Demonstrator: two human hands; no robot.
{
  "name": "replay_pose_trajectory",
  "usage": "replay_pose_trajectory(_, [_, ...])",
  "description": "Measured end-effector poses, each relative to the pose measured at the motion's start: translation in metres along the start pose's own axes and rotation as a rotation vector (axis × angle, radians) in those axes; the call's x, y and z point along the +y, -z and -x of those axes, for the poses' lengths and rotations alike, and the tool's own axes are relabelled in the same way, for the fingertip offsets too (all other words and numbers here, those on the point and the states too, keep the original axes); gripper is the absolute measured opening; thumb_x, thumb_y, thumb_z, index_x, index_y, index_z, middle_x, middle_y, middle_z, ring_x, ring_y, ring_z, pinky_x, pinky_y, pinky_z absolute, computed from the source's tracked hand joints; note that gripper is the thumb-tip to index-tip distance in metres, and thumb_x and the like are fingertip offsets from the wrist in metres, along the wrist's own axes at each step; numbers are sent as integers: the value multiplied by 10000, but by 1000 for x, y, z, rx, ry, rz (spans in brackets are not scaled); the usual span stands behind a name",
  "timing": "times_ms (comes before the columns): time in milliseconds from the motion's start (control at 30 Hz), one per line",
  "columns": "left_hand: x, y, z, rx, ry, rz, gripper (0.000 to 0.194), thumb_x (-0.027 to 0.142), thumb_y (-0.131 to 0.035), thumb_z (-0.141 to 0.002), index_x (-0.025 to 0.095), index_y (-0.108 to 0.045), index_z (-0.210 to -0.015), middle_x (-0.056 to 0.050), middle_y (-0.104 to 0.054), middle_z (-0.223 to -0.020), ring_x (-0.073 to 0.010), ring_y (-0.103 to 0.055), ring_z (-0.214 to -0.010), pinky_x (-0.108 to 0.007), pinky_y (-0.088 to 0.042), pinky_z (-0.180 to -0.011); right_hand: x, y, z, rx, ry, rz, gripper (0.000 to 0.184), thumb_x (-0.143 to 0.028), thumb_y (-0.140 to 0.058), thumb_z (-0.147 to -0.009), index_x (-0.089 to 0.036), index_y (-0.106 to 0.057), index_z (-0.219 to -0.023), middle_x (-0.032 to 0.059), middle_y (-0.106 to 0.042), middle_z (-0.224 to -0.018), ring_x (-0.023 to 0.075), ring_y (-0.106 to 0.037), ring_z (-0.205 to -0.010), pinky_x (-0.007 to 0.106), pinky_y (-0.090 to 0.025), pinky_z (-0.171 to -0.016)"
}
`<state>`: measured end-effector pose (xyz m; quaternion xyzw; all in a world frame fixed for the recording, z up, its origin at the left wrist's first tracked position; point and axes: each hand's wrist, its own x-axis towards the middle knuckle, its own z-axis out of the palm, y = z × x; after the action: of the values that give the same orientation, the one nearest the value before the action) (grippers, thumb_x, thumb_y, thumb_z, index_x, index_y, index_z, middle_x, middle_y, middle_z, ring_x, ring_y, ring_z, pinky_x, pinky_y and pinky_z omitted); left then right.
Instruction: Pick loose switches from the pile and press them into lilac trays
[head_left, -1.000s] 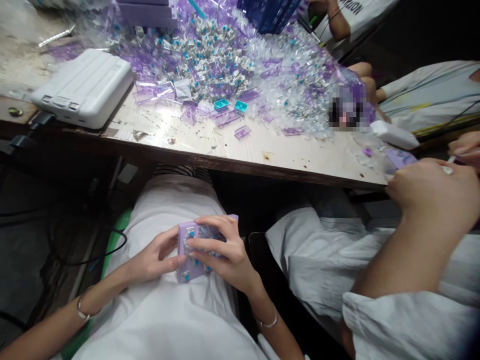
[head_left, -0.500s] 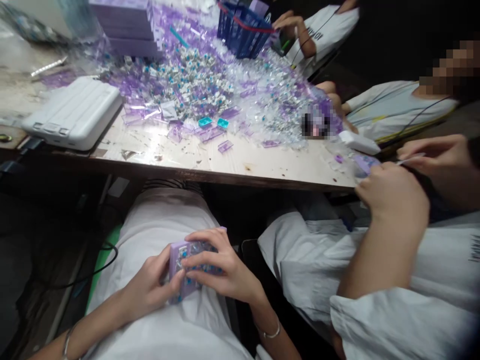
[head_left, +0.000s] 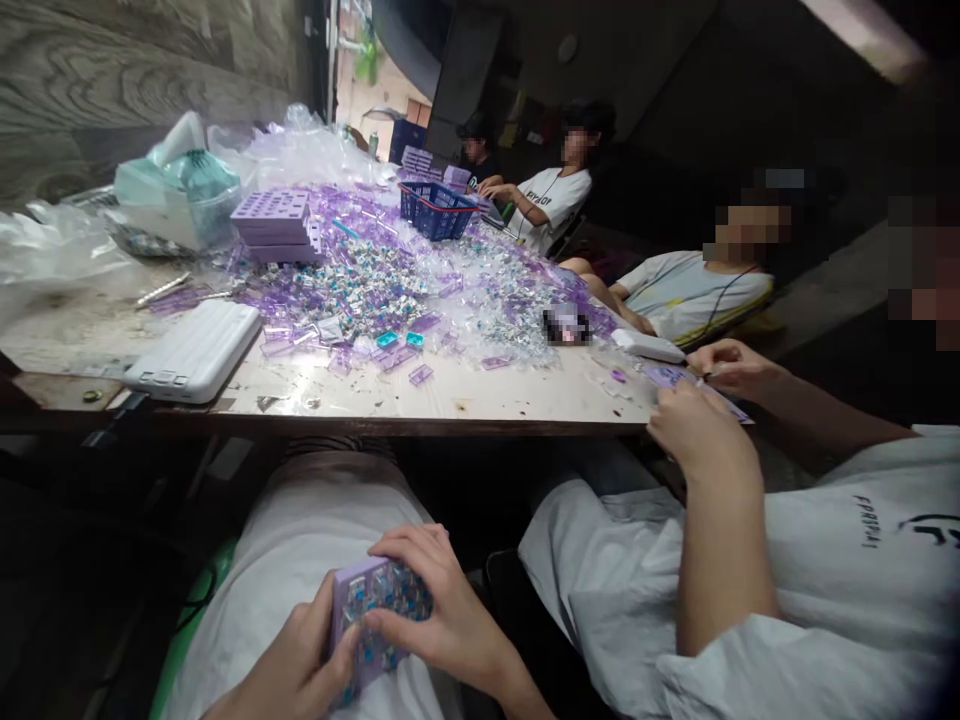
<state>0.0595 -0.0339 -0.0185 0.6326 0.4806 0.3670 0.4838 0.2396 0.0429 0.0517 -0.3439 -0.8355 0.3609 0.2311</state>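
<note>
Purple block at lower centre of frame, over the lap, below the table's front edge. Left hand grips its left edge between thumb and fingers. Right hand spread over its upper right edge, thumb on the face; cannot tell if gripping. Dark gap right of the lap. Mid-frame, bare strip of table between edge and parts pile; power bank near the edge, left

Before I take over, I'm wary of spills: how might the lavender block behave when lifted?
The lavender block is probably stiff: its visible edges look straight. The small blue-and-white pieces studding its face might shake loose if tipped.
</note>
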Motion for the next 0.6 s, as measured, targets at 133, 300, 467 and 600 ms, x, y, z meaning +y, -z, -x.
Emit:
replay_pose_trajectory(133, [-1,3,0,-34,-25,-48,333,519,-276,-965,226,-401,-1066,-3,-555,-716,-160,-490,-583,-259,-388,-549,0,-4,2,33,4,10,388,-319,-809,-714,-232,-586,-1018,8,-657,-988,205,-604,-943,380,-378,-933])
replay_pose_trajectory(300, [5,10,-2,-71,-36,-104,397,537,-262,-957,211,-400,-1137,-44,-612,-806,-170,-521,-632,-253,-437,-566,0,-3,2,30,26,49,375,-311,-798,-733,-231,-573,-1023,7,-658,-981,208,-610,-941,371,-382,-920])
replay_pose_trajectory(467, [10,18,-4,-129,-27,-130,392,534,-314,-951,188,-421,-1102,-52,-619,-842,-158,-534,-673,-242,-452,-606,-5,-5,5,35,-25,84,380,-282,-819,-708,-207,-568,-983,5,-651,-968,209,-602,-924,379,-371,-916])
replay_pose_trajectory(600, [6,21,-3,-168,-4,-144,404,547,-311,-945,178,-420,-1068,-60,-621,-842,-162,-531,-679,-248,-442,-601,-10,-2,5,30,-34,98,396,-257,-832,-696,-204,-572,-991,12,-653,-970,211,-599,-927,370,-388,-902])
